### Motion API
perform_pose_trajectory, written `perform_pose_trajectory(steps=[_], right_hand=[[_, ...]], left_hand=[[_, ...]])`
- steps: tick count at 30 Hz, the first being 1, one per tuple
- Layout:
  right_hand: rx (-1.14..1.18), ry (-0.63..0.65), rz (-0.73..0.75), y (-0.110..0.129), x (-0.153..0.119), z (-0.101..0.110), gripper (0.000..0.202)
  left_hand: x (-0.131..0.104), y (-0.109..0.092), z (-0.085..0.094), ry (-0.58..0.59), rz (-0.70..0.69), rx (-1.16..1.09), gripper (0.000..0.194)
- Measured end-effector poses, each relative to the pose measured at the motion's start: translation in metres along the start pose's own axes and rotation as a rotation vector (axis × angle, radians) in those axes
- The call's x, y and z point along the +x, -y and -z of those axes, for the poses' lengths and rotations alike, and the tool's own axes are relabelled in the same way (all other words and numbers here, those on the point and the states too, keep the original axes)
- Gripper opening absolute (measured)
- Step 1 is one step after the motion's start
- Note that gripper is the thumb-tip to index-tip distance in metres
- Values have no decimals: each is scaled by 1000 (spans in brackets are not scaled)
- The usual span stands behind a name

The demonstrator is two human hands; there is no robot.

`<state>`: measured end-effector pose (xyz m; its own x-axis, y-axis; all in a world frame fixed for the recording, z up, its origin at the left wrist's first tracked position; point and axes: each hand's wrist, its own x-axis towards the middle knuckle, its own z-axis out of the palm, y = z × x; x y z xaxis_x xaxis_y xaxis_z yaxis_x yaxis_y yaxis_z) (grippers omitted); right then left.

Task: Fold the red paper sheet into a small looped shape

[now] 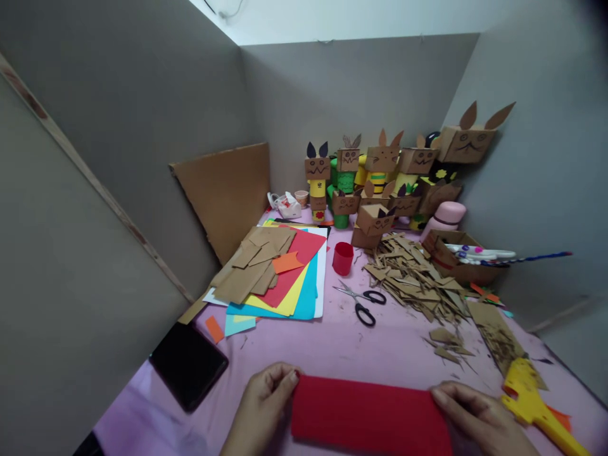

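Note:
A red paper strip [368, 415] lies flat on the pink table cover [332, 345] at the near edge. My left hand [266, 402] pinches its left end with fingers curled over the corner. At the strip's right end, my right hand [477, 415] rests with its fingertips on the paper. Black-handled scissors [363, 302] lie open just beyond the strip.
A stack of coloured paper and cardboard pieces [278, 272] lies at left, a black phone [189, 364] nearer. A small red cup [342, 258], a heap of cardboard scraps [413, 278], a box of markers [468, 256], a yellow tool [536, 399] and cardboard animal figures [380, 180] fill the right and back.

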<state>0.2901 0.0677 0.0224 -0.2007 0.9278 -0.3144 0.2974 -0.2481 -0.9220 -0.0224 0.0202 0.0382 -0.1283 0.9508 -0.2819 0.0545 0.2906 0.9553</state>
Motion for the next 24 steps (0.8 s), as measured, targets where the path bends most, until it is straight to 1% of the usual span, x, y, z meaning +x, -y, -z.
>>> perform_pose_trajectory(steps=[2,3,5,6,8,10,11,12,13,14,15,17,18,19,20,22,24], right_hand=[[-78,-77,40,1,8,-10,38],[-138,-125,76,1,12,-15,37],[-300,-216,154,-2,21,-25,35],[-401,-260,184,-5,25,-30,34],[-593,-345,231,-11,31,-38,32],[-721,-393,265,-16,34,-44,30],[-758,-399,276,-18,35,-45,29],[-786,-397,283,-19,35,-46,28],[-810,-393,287,-20,35,-47,28],[-832,-389,291,-20,35,-47,27],[-853,-389,295,-20,35,-46,27],[-882,-387,307,-21,36,-46,26],[-889,-385,315,-21,36,-45,26],[-893,-381,323,-22,36,-45,25],[-897,-381,330,-22,36,-45,25],[-909,-404,340,-24,36,-46,24],[-926,-450,349,-25,37,-46,23]], left_hand=[[6,4,-3,-80,-105,217,30],[9,6,-4,-128,-179,373,28],[17,14,-6,-219,-330,700,26],[21,18,-7,-254,-388,829,27],[27,25,-7,-289,-442,975,28],[29,29,-9,-322,-489,1059,26],[30,29,-11,-344,-545,1118,26],[29,28,-15,-356,-631,1181,28],[28,26,-21,-341,-738,1244,31],[27,25,-29,-290,-861,1295,35],[26,24,-37,-194,-989,1330,38],[25,26,-54,55,-1220,1372,42],[26,29,-61,148,-1301,1385,42],[28,33,-67,189,-1356,1401,39],[29,37,-70,203,-1382,1420,37],[33,43,-70,174,-1405,1457,34],[34,44,-65,138,-1425,1466,34]])
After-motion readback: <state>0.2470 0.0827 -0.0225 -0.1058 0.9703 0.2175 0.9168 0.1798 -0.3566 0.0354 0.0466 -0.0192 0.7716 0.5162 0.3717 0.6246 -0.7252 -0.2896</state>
